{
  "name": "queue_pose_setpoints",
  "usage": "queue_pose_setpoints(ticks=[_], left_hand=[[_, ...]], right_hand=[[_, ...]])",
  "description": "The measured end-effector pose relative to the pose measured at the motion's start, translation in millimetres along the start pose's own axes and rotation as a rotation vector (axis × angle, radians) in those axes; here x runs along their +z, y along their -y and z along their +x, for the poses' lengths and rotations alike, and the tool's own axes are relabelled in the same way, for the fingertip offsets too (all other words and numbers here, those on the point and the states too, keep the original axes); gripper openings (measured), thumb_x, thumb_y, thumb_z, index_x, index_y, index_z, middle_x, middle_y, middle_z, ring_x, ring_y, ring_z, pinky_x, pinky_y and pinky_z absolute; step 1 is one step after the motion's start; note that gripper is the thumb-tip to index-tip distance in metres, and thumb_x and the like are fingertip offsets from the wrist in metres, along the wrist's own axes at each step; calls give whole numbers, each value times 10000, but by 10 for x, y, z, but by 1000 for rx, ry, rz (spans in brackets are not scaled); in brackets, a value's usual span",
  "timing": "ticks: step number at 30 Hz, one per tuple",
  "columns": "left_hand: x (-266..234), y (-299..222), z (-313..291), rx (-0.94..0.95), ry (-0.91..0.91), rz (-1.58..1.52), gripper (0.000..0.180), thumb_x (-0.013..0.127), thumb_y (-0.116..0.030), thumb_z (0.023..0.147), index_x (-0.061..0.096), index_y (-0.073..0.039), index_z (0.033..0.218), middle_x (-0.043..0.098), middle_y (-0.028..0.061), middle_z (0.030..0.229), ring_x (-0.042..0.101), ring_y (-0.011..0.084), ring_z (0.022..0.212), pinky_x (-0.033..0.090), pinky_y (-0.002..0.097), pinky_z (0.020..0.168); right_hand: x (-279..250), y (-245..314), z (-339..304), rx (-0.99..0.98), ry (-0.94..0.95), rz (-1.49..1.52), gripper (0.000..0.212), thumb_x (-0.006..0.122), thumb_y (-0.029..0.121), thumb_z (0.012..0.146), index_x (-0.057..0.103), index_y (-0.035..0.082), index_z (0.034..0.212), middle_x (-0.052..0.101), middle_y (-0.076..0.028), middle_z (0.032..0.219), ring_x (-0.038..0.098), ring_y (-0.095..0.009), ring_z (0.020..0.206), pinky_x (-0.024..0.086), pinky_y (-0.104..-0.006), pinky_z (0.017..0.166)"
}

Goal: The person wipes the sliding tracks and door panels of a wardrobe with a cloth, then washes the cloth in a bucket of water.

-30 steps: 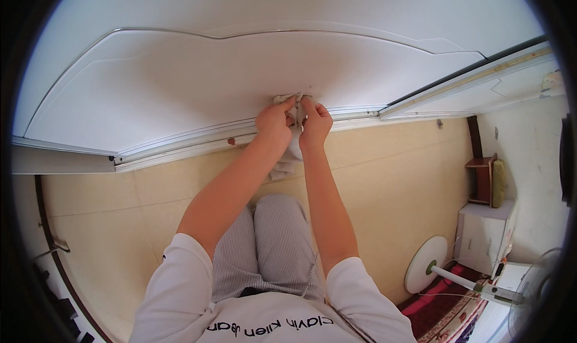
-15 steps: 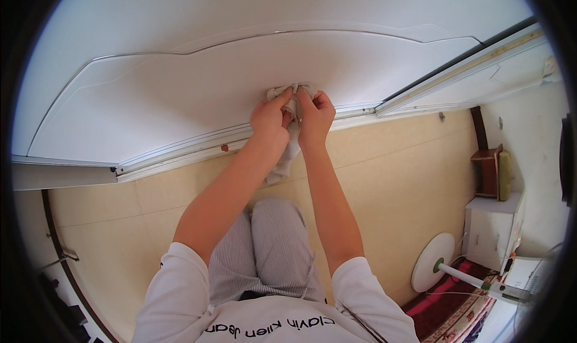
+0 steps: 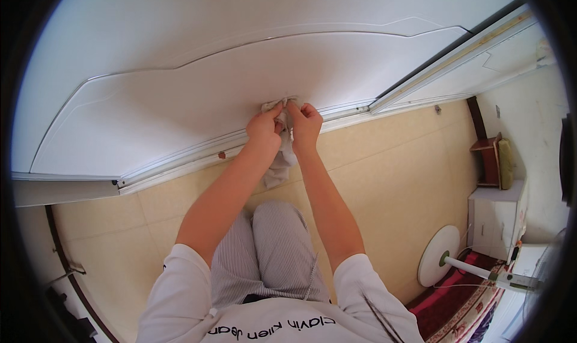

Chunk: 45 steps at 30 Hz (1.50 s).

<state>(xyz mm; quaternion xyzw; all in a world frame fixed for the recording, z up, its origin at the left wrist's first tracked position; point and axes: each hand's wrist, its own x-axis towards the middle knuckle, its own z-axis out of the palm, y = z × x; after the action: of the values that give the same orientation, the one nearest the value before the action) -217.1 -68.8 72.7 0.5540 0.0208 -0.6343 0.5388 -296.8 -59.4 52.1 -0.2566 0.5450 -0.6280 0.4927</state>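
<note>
A pale grey-beige cloth (image 3: 278,170) is bunched between my two hands, its loose end hanging toward the floor. My left hand (image 3: 264,125) grips the cloth from the left, fingers closed on it. From the other side my right hand (image 3: 306,124) pinches the same cloth, its fingertips close to those of the left. The cloth's upper part lies against the lower part of a white door panel (image 3: 216,91), just above the bottom track (image 3: 174,167). The fingertips are partly hidden in the folds.
Tan floor tiles (image 3: 384,169) spread below the track. At the right stand a white fan (image 3: 437,256), a white cabinet (image 3: 494,214) and a small brown wooden piece (image 3: 490,163) with a green cushion (image 3: 506,163). A red patterned cloth (image 3: 439,316) lies near the fan.
Both hands and the cloth have shifted slightly left and down in the picture. The view itself has tilted a little. The grip on the cloth looks the same.
</note>
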Motion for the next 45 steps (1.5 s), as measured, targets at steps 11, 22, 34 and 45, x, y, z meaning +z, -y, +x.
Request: queue_pose_setpoints(ticks=[11, 22, 34, 45], left_hand=[[-16, 44, 62, -43, -69, 13, 213, 745, -86, 746, 562, -103, 854, 510, -23, 750, 438, 79, 636, 375, 238, 565], [-110, 57, 72, 11, 93, 16, 205, 738, -104, 755, 590, -115, 897, 536, -40, 810, 440, 61, 684, 379, 213, 599], [16, -212, -146, -64, 156, 61, 239, 743, -88, 745, 581, -130, 915, 540, -33, 841, 479, 86, 752, 408, 233, 672], [37, -217, -102, -102, 106, 76, 198, 756, -91, 740, 597, -119, 855, 565, -49, 762, 455, 65, 618, 385, 198, 547]], right_hand=[[82, -16, -59, 43, -61, 85, 229, 681, 73, 757, 488, 68, 633, 468, 54, 601, 361, -22, 544, 273, -213, 487], [78, 63, -31, 28, -21, 49, 220, 666, 103, 766, 499, 42, 637, 453, 39, 594, 372, -50, 527, 292, -225, 462], [95, 261, -97, -33, -18, 127, 169, 695, 76, 760, 550, 53, 677, 491, 49, 629, 390, -27, 560, 284, -201, 489], [119, 155, -13, -46, -21, 209, 192, 687, 48, 764, 529, 60, 656, 507, 49, 635, 398, -17, 567, 278, -201, 478]])
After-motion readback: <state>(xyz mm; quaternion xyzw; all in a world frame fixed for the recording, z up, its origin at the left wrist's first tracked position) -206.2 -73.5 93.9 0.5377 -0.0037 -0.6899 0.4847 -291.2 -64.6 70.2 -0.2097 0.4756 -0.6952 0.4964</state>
